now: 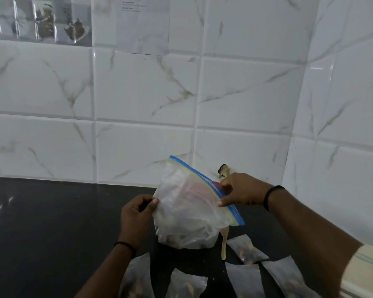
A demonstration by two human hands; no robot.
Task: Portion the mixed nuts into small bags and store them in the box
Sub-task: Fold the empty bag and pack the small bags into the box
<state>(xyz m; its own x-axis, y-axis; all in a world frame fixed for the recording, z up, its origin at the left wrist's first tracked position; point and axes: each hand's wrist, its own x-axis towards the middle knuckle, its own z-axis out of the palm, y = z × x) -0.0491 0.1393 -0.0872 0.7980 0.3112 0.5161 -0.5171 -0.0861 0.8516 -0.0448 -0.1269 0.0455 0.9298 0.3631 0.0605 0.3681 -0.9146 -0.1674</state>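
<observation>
Small filled bags (247, 250) are laid on the dark desk (52, 222) beside a wooden spoon (224, 244), below a large zip bag (187, 211) of nuts held above the desk. Its side is pinched by the left hand (136, 216); its blue seal is pinched by the right hand (241, 190).

1. The large zip bag (187, 209) is held above the tabletop (52, 222), in front of the tiled wall (138, 93).
2. The left hand (136, 216) grips the large zip bag's left edge; the right hand (243, 190) pinches its zip strip on the right.
3. A spoon (224, 244) lies on the tabletop just below and right of the large zip bag.
4. Small filled bags (246, 250) lie on the tabletop nearer the person than the large zip bag, in a row from lower left to lower right.
</observation>
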